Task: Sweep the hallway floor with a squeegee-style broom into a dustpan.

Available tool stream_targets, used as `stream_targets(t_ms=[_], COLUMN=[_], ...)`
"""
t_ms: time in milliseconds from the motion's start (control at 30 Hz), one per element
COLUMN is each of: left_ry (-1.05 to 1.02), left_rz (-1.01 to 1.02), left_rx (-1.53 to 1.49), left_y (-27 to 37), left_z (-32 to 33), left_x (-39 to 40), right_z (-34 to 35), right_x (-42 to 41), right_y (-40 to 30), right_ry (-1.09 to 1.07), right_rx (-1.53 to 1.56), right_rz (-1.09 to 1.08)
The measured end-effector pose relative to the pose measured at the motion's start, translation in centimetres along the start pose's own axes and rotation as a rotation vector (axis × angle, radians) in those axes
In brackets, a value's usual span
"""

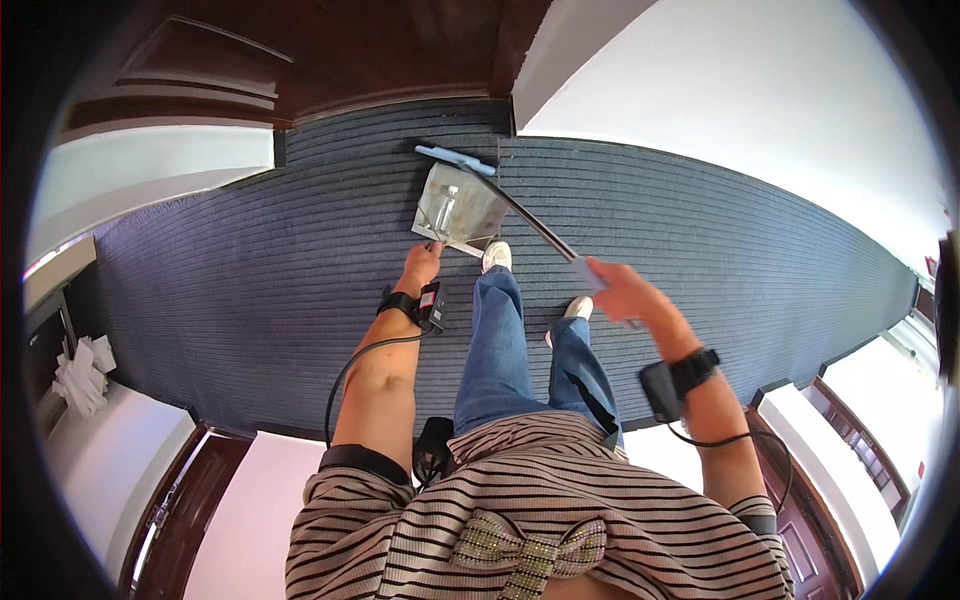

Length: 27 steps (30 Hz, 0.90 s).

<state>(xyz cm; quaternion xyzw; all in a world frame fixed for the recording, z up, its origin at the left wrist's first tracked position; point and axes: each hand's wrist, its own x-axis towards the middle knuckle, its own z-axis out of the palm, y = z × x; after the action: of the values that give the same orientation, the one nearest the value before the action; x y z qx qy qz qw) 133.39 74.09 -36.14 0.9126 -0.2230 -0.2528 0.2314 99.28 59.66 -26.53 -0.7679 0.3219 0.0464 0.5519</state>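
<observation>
My right hand (626,292) is closed around the pale blue grip of a long-handled floor sweeper (536,223) with a metal pole. The pole slants down to a light blue head (456,160), which lies at the far edge of a grey dustpan (484,206). Inside the pan is a clear plastic bottle (448,206) with a white cap. At the pan's near left side, my left hand (424,262) grips what looks like its thin wire handle; the fingers hide the exact hold. The dustpan rests on a dark ribbed carpet (315,247), just beyond my left shoe.
A dark brown wooden door (375,52) stands ahead, between white walls (735,90). My white shoes (496,256) are close to the dustpan. Cables hang from black devices (431,307) strapped to both wrists. Crumpled white material (82,379) sits at far left.
</observation>
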Motion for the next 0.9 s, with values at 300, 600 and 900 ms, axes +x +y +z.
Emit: stream_targets(t_ms=[300, 600, 900], left_ry=[0.045, 0.029, 0.015], left_rz=[0.101, -0.023, -0.111], left_rx=[0.054, 0.039, -0.124], left_y=[-0.6, -3.6, -1.5], left_z=[-0.9, -5.9, -7.1], left_x=[-1.6, -1.2, -4.2], right_z=[0.6, 0.2, 4.2], right_x=[-2.9, -1.4, 1.2], right_y=[-0.9, -4.0, -5.6], right_ry=[0.122, -0.166, 0.059], right_rx=[-0.025, 0.396, 0.043], right_rz=[-0.096, -0.021, -0.1])
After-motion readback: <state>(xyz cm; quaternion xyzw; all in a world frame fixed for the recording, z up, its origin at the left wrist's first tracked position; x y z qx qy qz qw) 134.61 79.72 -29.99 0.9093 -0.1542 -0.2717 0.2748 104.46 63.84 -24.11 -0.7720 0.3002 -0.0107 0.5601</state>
